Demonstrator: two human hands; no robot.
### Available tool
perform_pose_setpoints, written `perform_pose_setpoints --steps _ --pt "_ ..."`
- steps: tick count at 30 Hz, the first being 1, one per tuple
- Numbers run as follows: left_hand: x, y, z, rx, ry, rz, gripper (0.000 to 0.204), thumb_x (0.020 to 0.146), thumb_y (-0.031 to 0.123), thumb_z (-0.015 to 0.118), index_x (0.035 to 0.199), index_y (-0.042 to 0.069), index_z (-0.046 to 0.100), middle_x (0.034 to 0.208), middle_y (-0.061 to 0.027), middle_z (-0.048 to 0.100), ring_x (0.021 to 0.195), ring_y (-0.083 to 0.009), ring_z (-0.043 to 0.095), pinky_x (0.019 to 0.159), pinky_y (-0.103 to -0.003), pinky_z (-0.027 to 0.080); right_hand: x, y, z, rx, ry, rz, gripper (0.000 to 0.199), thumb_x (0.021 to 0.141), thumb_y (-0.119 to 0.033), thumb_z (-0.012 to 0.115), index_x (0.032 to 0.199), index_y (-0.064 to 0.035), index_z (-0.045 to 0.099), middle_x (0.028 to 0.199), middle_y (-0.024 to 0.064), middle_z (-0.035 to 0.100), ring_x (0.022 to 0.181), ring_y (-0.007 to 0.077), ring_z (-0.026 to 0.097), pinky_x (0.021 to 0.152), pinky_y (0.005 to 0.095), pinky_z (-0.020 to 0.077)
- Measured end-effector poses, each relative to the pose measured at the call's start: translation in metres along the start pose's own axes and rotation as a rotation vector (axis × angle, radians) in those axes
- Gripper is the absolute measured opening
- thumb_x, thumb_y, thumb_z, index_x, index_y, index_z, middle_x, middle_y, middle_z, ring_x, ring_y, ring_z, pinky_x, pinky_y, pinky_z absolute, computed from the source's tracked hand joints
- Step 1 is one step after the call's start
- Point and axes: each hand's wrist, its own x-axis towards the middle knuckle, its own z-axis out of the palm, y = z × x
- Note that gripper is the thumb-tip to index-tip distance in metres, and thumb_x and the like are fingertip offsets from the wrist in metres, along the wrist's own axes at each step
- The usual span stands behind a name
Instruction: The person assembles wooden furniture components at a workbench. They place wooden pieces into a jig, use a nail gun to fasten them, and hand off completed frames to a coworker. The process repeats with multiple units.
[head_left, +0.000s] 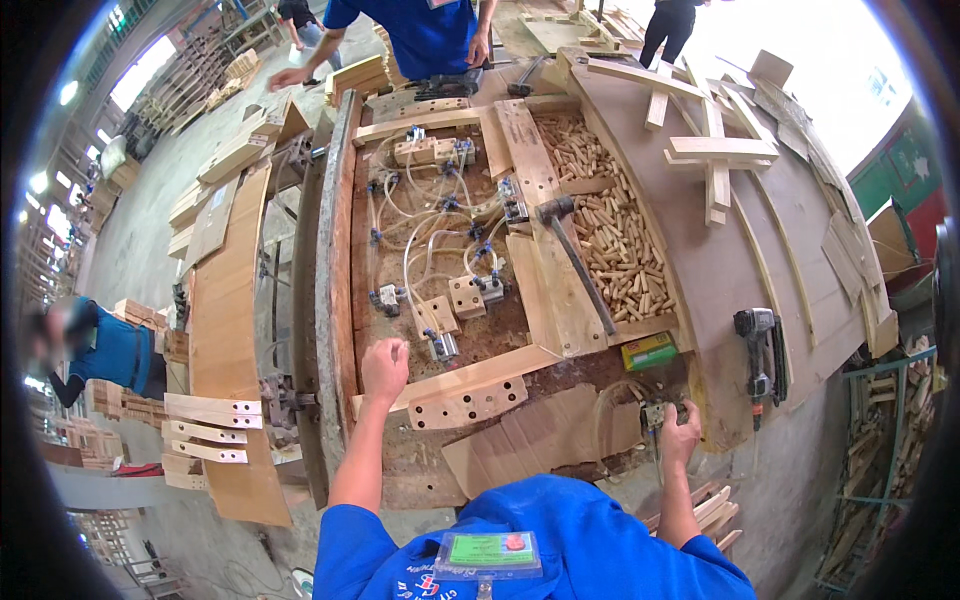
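Note:
My left hand (385, 372) is closed in a fist over the left end of a pale wooden rail (480, 372); whatever its fingers hold is hidden. My right hand (681, 432) is at the near right corner of the bench, thumb and fingers apart, the thumb side against a small metal air valve (653, 414) with hoses. Beyond my left hand is a jig with drilled wood blocks (467, 297), small air cylinders (444, 346) and looping clear hoses (408, 262). A drilled wooden block (468, 403) lies along the jig's near side.
A hammer (577, 262) lies on a board beside a bin of wooden dowels (612, 225). A green and yellow box (649, 351) and a nail gun (760, 352) are at right. Cardboard (540, 435) covers the near edge. Slats (212, 430) rest at left; a co-worker (425, 35) stands opposite.

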Motion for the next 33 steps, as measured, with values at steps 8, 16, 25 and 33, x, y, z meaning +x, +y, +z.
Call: perform_pose_setpoints --steps 8,16,25,33 --pt "-0.054 -0.005 -0.003 0.22 -0.085 0.216 0.027 0.099 0.032 0.067 0.087 0.009 0.074 0.09 -0.0111 0.069 0.095 -0.0343 0.063 0.088 -0.05 0.048 -0.006 -0.008 0.004 -0.023 0.013 0.013 0.051 0.092 -0.019 0.074 0.137 0.0037 0.061 0.135 0.0268 0.066 0.128 0.0432 0.061 0.112 0.0477 0.0459" --pt "-0.043 0.004 0.009 0.246 -0.217 0.266 0.036 0.102 0.036 0.059 0.09 0.008 0.078 0.092 -0.0125 0.072 0.097 -0.0344 0.063 0.089 -0.051 0.048 -0.004 -0.002 0.001 0.012 -0.019 -0.033 0.053 0.091 -0.016 0.073 0.139 0.0048 0.06 0.138 0.0273 0.064 0.131 0.0435 0.059 0.114 0.0474 0.0442" --pt "-0.033 0.016 0.0 0.171 -0.365 0.154 0.05 0.103 0.048 0.054 0.086 0.006 0.078 0.093 -0.0207 0.076 0.094 -0.0417 0.07 0.09 -0.052 0.053 -0.003 -0.005 0.003 0.057 -0.046 -0.006 0.055 0.09 -0.016 0.073 0.139 0.0055 0.06 0.14 0.0286 0.063 0.133 0.0437 0.058 0.115 0.0477 0.044" --pt "-0.019 0.049 -0.05 0.11 -0.413 -0.049 0.057 0.102 0.054 0.057 0.082 0.004 0.076 0.078 -0.0229 0.071 0.077 -0.0455 0.069 0.073 -0.052 0.054 -0.014 -0.011 -0.008 0.096 0.052 -0.042 0.057 0.09 -0.014 0.074 0.141 0.0053 0.057 0.138 0.0275 0.061 0.132 0.0419 0.057 0.106 0.0459 0.0515"
